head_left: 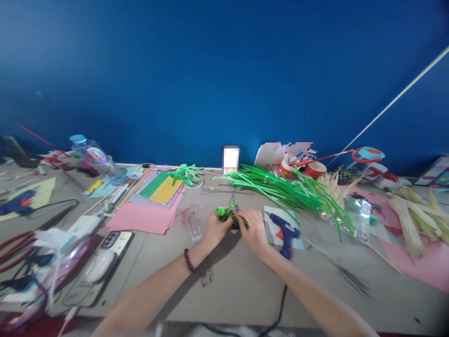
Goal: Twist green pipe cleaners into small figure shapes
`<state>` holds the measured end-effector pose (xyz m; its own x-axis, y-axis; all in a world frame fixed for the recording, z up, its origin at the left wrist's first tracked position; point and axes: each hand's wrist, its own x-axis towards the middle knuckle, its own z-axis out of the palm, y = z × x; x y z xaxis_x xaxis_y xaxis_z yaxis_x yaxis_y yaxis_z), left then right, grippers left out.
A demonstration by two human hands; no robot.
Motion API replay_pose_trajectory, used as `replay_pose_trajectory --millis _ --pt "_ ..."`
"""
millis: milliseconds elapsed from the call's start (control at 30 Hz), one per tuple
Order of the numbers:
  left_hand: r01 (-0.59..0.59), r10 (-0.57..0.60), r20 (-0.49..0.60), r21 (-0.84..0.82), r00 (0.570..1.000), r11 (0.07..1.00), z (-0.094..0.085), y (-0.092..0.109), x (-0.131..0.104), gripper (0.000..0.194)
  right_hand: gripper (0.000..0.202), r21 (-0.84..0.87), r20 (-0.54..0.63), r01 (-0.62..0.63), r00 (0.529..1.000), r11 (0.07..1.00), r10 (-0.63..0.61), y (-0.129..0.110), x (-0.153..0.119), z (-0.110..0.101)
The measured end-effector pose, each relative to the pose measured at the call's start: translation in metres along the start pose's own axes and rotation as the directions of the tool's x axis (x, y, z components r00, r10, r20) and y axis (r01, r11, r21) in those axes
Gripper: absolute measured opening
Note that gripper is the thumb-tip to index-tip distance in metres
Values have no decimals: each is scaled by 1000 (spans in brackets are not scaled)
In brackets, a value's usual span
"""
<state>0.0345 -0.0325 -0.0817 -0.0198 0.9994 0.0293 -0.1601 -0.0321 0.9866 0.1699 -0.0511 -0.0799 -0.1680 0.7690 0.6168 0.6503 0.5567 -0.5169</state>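
Note:
Near the middle of the table my left hand [218, 229] is closed around a green pipe cleaner piece [220, 211], whose coiled end shows above the fingers. My right hand [253, 228] is beside it, fingers bent and pinched at the lower part of the same green piece. The exact grip is partly hidden by the fingers. Just behind the hands a metal-tipped tool [235, 202] lies on the table, its dark lower part mostly covered. A transparent ruler [195, 227] passes under my left wrist. Right of my right hand rests a blue glue gun [288, 231] on pale paper.
A bundle of green pipe cleaners [280, 189] spreads at the back right. Pink paper [143, 217] and coloured sheets lie left, with a finished-looking green pipe cleaner bunch [185, 174] behind. Further left are a phone [119, 243] and a bottle [93, 154]. Corn husks [407, 220] lie far right.

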Motion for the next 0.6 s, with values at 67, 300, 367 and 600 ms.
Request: replay_pose_trajectory --millis 67,300,367,600 --pt "8 -8 -7 -9 1000 1000 1 0 0 14 18 7 -2 -14 1000 1000 14 1 0 1" --pt "-11 11 -26 -11 1000 1000 2 3 -2 16 16 21 -35 -51 998 998 52 4 -1 4" --pt "7 -7 -14 -4 1000 1000 1 4 -2 18 15 36 -37 -65 997 997 67 3 -1 4" --pt "169 -154 105 -151 982 974 -2 3 4 34 17 164 -44 -165 984 973 174 -4 2 0"
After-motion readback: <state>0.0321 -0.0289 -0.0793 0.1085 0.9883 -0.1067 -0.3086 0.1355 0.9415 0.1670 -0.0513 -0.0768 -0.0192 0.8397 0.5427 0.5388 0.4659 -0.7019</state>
